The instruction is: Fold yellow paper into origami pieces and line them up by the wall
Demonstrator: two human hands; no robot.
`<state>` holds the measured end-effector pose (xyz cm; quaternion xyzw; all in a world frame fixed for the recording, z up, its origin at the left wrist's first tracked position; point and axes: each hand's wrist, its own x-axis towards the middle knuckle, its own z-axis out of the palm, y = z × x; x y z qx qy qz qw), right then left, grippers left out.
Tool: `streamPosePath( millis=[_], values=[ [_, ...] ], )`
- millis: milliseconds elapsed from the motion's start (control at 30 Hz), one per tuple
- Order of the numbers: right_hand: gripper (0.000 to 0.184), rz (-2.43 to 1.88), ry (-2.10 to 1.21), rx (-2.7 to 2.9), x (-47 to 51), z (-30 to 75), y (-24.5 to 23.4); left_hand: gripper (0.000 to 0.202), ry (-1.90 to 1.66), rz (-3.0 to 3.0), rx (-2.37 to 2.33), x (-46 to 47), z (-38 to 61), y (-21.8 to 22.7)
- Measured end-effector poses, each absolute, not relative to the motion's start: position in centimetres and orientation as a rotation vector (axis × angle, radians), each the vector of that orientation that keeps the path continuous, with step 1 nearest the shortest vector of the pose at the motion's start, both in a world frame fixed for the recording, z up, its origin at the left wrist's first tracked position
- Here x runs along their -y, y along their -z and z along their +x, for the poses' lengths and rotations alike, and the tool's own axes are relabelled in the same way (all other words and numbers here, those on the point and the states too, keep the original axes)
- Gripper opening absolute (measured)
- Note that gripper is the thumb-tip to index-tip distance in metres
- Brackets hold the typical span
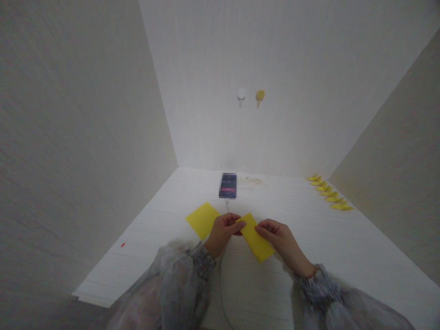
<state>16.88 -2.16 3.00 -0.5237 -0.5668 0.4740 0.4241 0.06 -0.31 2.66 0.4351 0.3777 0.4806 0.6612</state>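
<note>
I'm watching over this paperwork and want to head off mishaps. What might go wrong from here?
The yellow paper is held off-centre by the left hand and right hand, so uneven pressure might crease it askew. The flat yellow sheet lies close beside the left hand, which may nudge it. The cable runs between the forearms towards the dark device; a sleeve could tug it.

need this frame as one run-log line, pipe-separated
left hand: pinching yellow paper rectangle | right hand: at its right edge | yellow square sheet: beside left hand | folded yellow pieces: row, far right
</note>
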Motion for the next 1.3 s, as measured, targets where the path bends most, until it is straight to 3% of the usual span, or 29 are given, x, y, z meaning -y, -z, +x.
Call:
streamPosePath(
  millis=[833,1300],
  values=[
    [0.015,-1.246,-1.207,1.435,2.14,17.0,-3.02,0.027,-1.072,1.035,-0.894,0.29,0.08,-2.61],
    [0.021,-1.205,-1.114,1.423,2.44,16.69,-3.24,0.029,-1.001,1.072,-0.837,0.65,0.36,-2.42]
  ],
)
